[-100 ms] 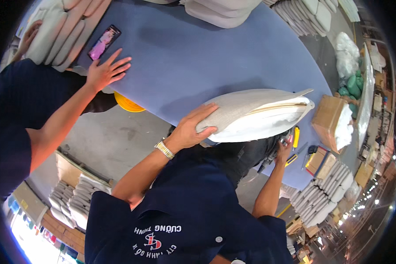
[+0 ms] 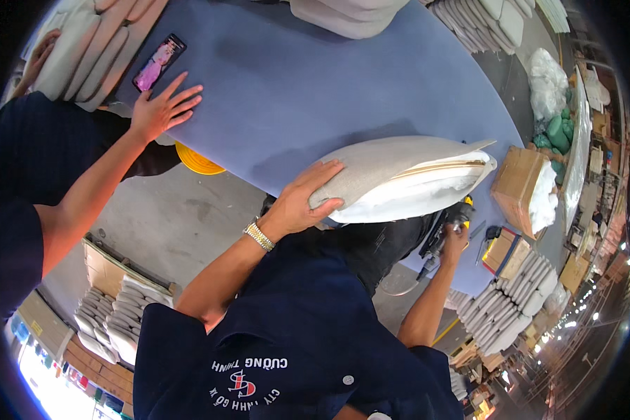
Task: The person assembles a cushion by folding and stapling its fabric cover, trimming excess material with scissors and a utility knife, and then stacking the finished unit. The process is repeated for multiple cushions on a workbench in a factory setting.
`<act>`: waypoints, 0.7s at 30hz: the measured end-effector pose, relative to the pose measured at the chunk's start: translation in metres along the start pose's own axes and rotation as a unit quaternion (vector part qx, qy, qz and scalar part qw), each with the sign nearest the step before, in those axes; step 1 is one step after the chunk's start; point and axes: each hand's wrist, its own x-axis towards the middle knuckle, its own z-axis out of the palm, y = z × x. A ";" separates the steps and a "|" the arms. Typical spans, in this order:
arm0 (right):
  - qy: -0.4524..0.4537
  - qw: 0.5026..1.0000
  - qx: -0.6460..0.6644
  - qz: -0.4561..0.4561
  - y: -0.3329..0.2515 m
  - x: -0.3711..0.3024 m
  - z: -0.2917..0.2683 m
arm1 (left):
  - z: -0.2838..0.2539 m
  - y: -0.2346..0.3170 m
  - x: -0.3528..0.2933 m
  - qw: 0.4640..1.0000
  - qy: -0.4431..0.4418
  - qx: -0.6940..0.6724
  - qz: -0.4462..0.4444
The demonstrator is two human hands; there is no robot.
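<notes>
At blue table (image 2: 315, 84), left hand (image 2: 297, 203) grips grey cushion (image 2: 399, 164); right hand (image 2: 456, 241) clenches tool (image 2: 442, 225); cushion stacks (image 2: 511, 308) around.

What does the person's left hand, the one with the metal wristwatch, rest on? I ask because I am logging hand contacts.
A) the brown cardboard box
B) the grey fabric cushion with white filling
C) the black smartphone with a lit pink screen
B: the left hand grips the end of the grey fabric cushion with white filling, well apart from the black smartphone and the brown cardboard box.
</notes>
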 end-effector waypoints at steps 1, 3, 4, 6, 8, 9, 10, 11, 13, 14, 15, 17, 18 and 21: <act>-0.013 1.000 0.002 0.019 -0.043 -0.018 -0.001 | -0.001 0.000 -0.002 1.000 0.010 0.012 0.009; -0.035 0.999 0.019 0.024 -0.105 -0.058 -0.016 | 0.000 0.000 -0.002 0.999 0.017 0.024 0.025; -0.037 0.999 0.016 0.006 -0.134 -0.080 -0.020 | 0.000 -0.001 -0.003 0.999 0.023 0.031 0.027; -0.040 0.998 0.022 -0.035 -0.181 -0.123 -0.012 | 0.000 -0.006 0.003 0.998 0.026 0.042 0.034; -0.076 0.992 -0.056 -0.078 -0.192 -0.161 -0.009 | -0.001 -0.009 0.001 0.999 0.018 0.039 0.029; -0.095 0.986 -0.095 -0.100 -0.200 -0.180 -0.001 | -0.001 -0.009 0.001 0.999 0.016 0.040 0.028; -0.119 0.992 -0.027 -0.040 -0.218 -0.207 0.017 | -0.001 -0.008 0.001 0.999 0.013 0.041 0.027; -0.180 0.981 0.027 -0.064 -0.222 -0.223 0.032 | -0.002 -0.007 0.002 0.999 0.010 0.041 0.027; -0.257 0.966 -0.015 0.006 -0.245 -0.249 0.064 | -0.003 -0.003 0.002 0.999 0.002 0.047 0.026; -0.279 0.960 0.013 -0.022 -0.248 -0.258 0.079 | -0.005 -0.002 0.003 0.999 -0.003 0.044 0.024; -0.296 0.954 -0.009 -0.049 -0.247 -0.263 0.092 | -0.006 -0.004 0.001 0.999 0.000 0.039 0.031; -0.311 0.941 -0.049 -0.126 -0.234 -0.269 0.106 | -0.004 -0.010 0.001 0.998 -0.004 0.024 0.051; -0.315 0.930 -0.068 -0.176 -0.230 -0.270 0.111 | -0.004 -0.010 0.001 0.998 -0.007 0.024 0.055; -0.332 0.910 -0.115 -0.219 -0.243 -0.267 0.117 | -0.005 -0.010 -0.001 0.998 -0.013 0.022 0.063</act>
